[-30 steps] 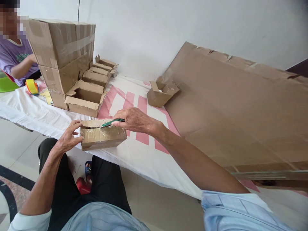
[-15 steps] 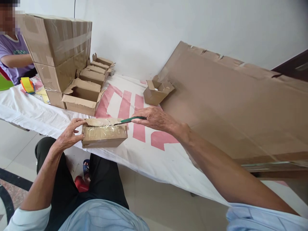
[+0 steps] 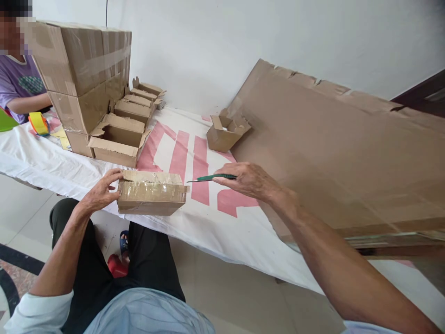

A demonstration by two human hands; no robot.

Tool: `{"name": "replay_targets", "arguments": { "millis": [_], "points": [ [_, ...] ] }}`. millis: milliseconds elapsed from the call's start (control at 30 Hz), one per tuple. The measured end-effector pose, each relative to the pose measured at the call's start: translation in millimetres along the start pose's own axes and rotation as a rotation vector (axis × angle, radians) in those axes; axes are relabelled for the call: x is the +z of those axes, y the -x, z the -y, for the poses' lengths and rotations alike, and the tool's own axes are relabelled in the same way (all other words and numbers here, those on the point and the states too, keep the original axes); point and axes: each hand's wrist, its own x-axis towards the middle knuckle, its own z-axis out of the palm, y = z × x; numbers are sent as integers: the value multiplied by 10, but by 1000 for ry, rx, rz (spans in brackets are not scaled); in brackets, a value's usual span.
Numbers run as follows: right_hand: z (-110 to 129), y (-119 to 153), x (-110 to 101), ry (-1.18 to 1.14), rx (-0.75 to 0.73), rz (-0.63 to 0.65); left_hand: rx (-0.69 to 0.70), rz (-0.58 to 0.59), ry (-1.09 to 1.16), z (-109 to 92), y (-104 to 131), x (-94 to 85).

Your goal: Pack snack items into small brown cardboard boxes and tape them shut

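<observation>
A small taped cardboard box [image 3: 152,199] lies at the front edge of the cloth-covered table. Along its top, the tape is slit and the flaps part slightly in a seam. My left hand [image 3: 102,189] grips the box's left end, thumb in front and fingers over the upper corner. My right hand [image 3: 248,181] is closed around a green-handled tool with a thin pointed metal end, which looks like a craft knife [image 3: 217,177]. Its tip points left, just off the box's right end, apart from the cardboard.
Open small boxes [image 3: 116,141] line up beside a tall stack of cartons [image 3: 88,69] at left. Another open box [image 3: 227,132] sits mid-table by a large cardboard sheet [image 3: 330,153]. A yellow-orange tape roll [image 3: 39,124] lies near a seated person [image 3: 29,88].
My right hand and the knife have moved right, from the seam on the box top to beyond its right end. My left hand stays on the box.
</observation>
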Motion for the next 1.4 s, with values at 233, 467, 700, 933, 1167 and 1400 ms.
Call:
{"name": "replay_targets", "arguments": {
  "millis": [233, 467, 700, 933, 1167, 1400],
  "points": [
    [-131, 492, 514, -325, 380, -419, 7, 44, 47, 11, -14, 4],
    [-23, 680, 1399, -604, 532, -468, -26, 61, 27, -17, -17, -42],
    [-159, 796, 1968, -287, 543, -407, -23, 98, 33, -15, -57, -71],
    [-188, 893, 2229, -12, 551, -393, -40, 134, 18, -71, -39, -92],
    [324, 457, 1804, -323, 284, -543, -2, 145, -15, -112, -18, -86],
    [659, -225, 1511, -358, -14, -311, 9, 134, -2, -158, 77, -37]
  ]
}}
